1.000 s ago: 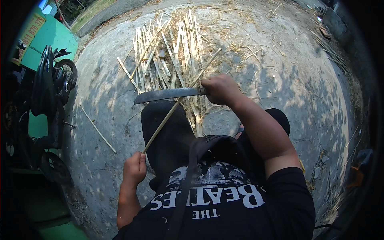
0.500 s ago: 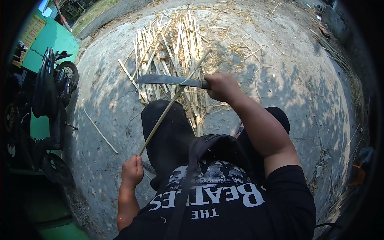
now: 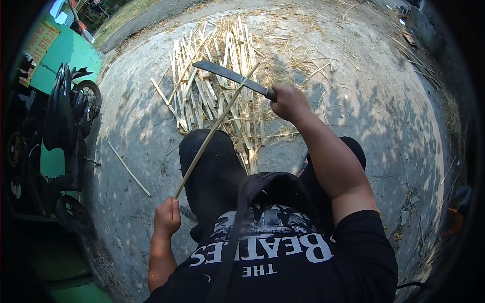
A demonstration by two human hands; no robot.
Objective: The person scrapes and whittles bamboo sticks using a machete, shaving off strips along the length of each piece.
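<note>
Concrete (image 3: 136, 146), patchily sunlit, under pale strips (image 3: 204, 98), motorbike (image 3: 60, 121) at left.

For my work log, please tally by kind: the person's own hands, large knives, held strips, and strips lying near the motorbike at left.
Left hand and right hand: 2
Large knife: 1
Held strip: 1
Lying strip: 1
Total: 5
</note>
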